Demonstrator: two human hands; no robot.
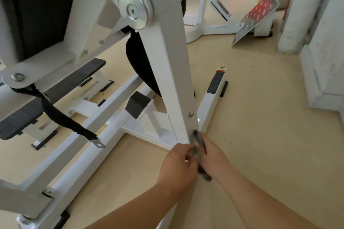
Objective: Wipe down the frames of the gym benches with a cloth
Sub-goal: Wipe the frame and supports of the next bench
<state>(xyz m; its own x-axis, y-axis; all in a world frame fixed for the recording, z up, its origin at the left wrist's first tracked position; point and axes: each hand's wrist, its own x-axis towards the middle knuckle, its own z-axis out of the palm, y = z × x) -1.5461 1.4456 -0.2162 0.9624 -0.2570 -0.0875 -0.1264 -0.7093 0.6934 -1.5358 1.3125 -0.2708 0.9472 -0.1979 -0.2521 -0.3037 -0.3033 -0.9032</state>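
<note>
A white gym machine frame fills the left and centre, with a tall slanted upright post (175, 72) running down to its base near the floor. A small dark grey cloth (200, 143) is pressed against the foot of that post. My right hand (212, 156) grips the cloth from the right side. My left hand (178, 165) is at the post's left side, its fingers curled and pinching the cloth's lower part. Part of the cloth hangs below the hands.
Black ribbed footplates (52, 95) and a loose black strap (61, 115) lie at the left. A low white base bar (214, 102) with a warning label extends right of the post. A second white machine (219, 15) stands at the back, and white pillars (305, 5) at the right.
</note>
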